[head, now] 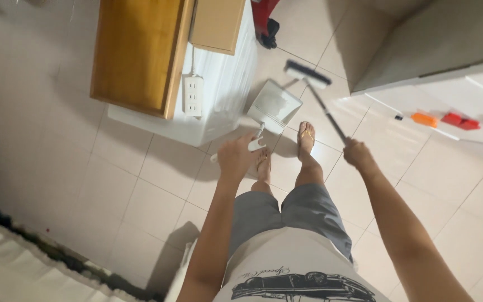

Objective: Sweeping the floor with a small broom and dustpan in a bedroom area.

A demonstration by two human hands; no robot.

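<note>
White dustpan [274, 105], gripped by its handle in the closed left hand [235, 158], sits mouth-up at 12 o'clock of the feet so the broom [308, 74], clasped in the right hand [358, 154], sweeps toward it

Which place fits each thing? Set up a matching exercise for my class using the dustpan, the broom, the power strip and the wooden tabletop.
Things:
1. dustpan
2. broom
3. power strip
4. wooden tabletop

Places:
A. lying on the white unit
B. handle in the right hand
C. overhanging the white unit, top left
D. handle in the left hand

Pairs: 1-D, 2-B, 3-A, 4-C
</note>
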